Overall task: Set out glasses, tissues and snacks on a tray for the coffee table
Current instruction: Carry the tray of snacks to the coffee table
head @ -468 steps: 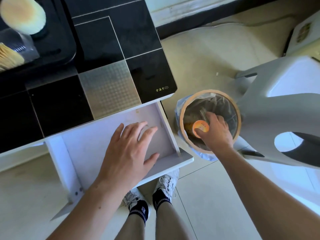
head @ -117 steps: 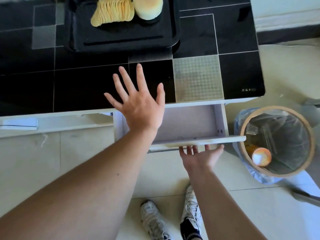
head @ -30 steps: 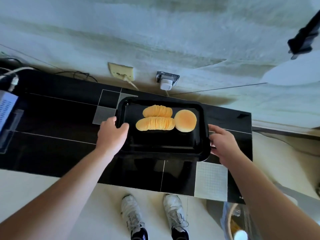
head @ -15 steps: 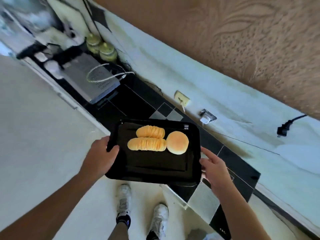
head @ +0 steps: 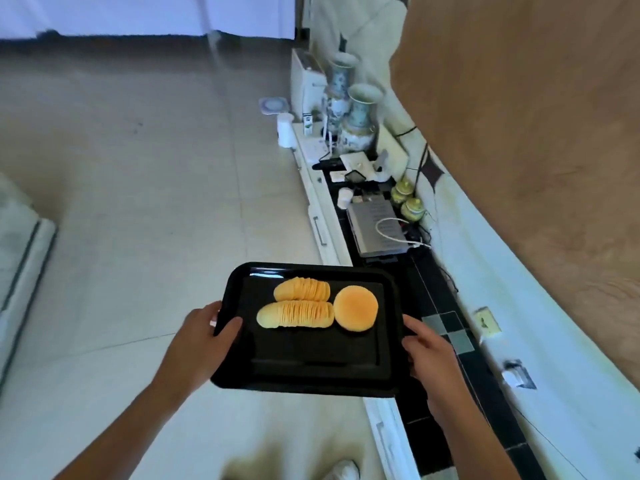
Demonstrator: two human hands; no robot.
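Both forearms reach up from the bottom of the frame and meet a black tray (head: pixel 311 370) held in the air at lower centre, above the pale tiled floor (head: pixel 138 188). The left hand (head: pixel 197 341) grips the tray's left rim, thumb curled over the top edge and the other fingers tucked beneath, out of sight; the right hand (head: pixel 427 355) clasps the right rim, thumb lying along the edge and fingers wrapped under it. The tray sits roughly level, its long axis running left to right across the frame. On its far half lie two rows of stacked crisps (head: pixel 296 315), each row also lying left to right, the shorter one just behind the longer, and a round bun (head: pixel 355 308) touching their right ends; the near half of the tray is bare. To the right, a low white cabinet with a black tiled top (head: pixel 440 299) runs from lower right up toward upper centre along the wall, passing under the tray's right edge. On it, well beyond the tray, stand a grey box (head: pixel 375 226) with a white cable, two small green lidded jars (head: pixel 408 202), and farther up two painted vases (head: pixel 358 119) among small clutter. A white shoe (head: pixel 341 471) shows at the bottom edge, and pale furniture (head: pixel 17 251) sits at the left edge.
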